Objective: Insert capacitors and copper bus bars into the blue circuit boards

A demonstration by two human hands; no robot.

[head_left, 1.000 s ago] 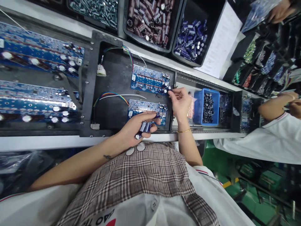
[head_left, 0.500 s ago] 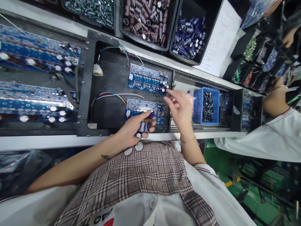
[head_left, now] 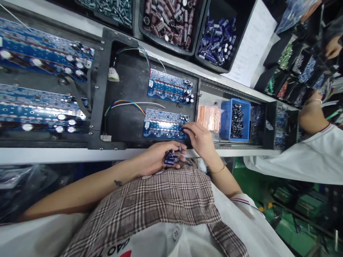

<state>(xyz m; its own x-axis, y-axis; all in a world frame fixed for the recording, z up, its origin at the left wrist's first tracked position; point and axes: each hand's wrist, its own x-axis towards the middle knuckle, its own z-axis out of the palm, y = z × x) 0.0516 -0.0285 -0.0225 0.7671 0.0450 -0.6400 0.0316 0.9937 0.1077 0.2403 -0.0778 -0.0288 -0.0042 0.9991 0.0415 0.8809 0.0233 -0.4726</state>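
Several dark blue capacitors point(head_left: 170, 157) lie in my left hand point(head_left: 158, 154), fingers curled round them, just in front of the black tray's point(head_left: 125, 82) near edge. My right hand point(head_left: 199, 138) is over the right end of the lower blue circuit board point(head_left: 163, 125). Its thumb and forefinger pinch a small dark capacitor point(head_left: 183, 127) at the board, partly hidden by the fingertips. Behind it lies the upper circuit board point(head_left: 168, 87), with several capacitors standing at its right end. Coloured wires point(head_left: 128, 101) run from both boards to white connectors.
Bins of brown capacitors point(head_left: 167, 23) and blue capacitors point(head_left: 218, 39) stand at the back. Right of the tray are copper-coloured strips in a bag point(head_left: 210, 116) and a blue box point(head_left: 226, 121) of black parts. Larger boards point(head_left: 43, 116) lie left. A co-worker's arm point(head_left: 312, 114) is at right.
My right hand has moved from the upper board's right end down to the lower board. My left hand has drawn back toward my body with the capacitors, uncovering the lower board.
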